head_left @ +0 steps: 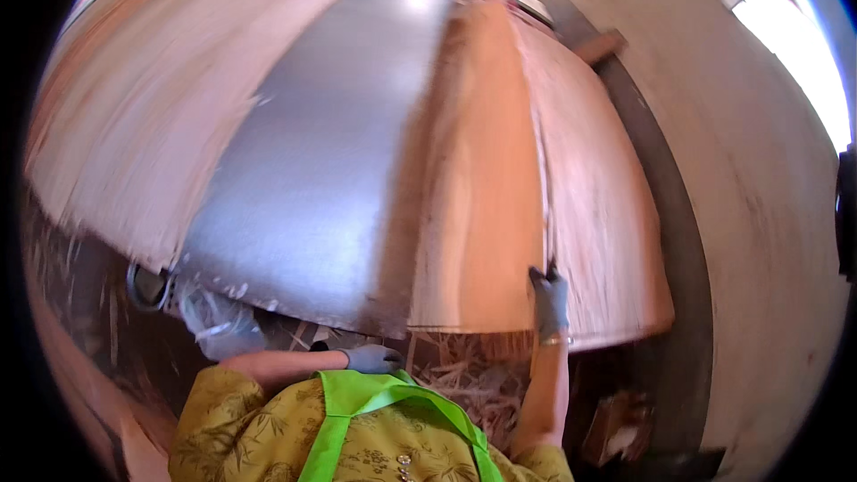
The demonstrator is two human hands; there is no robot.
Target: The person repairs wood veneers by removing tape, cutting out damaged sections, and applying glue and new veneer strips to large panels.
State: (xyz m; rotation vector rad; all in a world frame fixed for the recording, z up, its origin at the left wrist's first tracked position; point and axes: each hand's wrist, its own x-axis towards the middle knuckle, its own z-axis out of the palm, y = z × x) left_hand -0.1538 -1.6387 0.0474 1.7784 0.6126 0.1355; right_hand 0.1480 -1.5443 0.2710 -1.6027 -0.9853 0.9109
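The fingers of the right hand, in a grey glove, are curled shut on the near edge of a thin wood veneer sheet, with the thumb side on top of the sheet and the rest wrapped under it. The sheet lies flat on the metal table, running away from those fingers toward the far end, its near edge frayed and hanging just past the table's lip. A second veneer sheet lies just to the right of the fingers, its left edge touching or slightly overlapping the one being held; which lies on top cannot be told.

The left hand, also in a grey glove, sits lower and nearer the body, below the table's front edge, its fingers loosely bent and closed on nothing that shows. It is well apart from the right hand and touches neither sheet.

To the left of both hands, more veneer covers the far left part of the table, blurred. Below the fingers, under the table's edge, a heap of wood scraps lies on the floor. A crumpled clear plastic bag hangs just left of the left hand, beneath the table.
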